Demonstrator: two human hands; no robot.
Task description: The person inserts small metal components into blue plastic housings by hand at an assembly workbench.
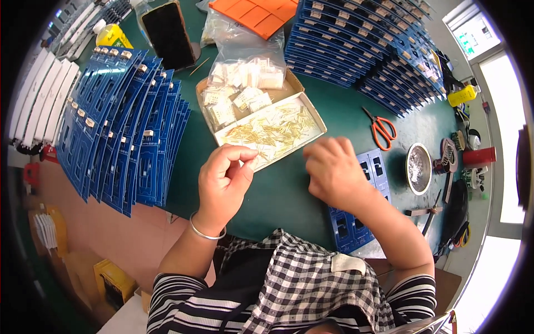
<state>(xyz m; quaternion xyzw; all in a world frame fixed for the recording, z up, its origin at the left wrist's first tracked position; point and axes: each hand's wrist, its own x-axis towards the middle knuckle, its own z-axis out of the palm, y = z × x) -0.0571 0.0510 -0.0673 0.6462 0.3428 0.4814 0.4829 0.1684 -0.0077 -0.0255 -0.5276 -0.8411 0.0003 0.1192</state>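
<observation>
My left hand is at the near left corner of a shallow cardboard box, thumb and forefinger pinched together. Whatever sits between those fingertips is too small to name. Loose thin gold-coloured pins fill the front of the box, just beyond that hand. My right hand hovers right of the box with its fingers curled in and slightly blurred; what they hold, if anything, is hidden. Beneath my right wrist lies a blue circuit board panel with black cut-outs or parts, partly covered by the forearm.
Stacked blue circuit boards stand at left, and more boards at back right. Small bagged parts fill the box's rear. Orange-handled scissors, a metal bowl and a red cylinder are at right. A phone stands behind.
</observation>
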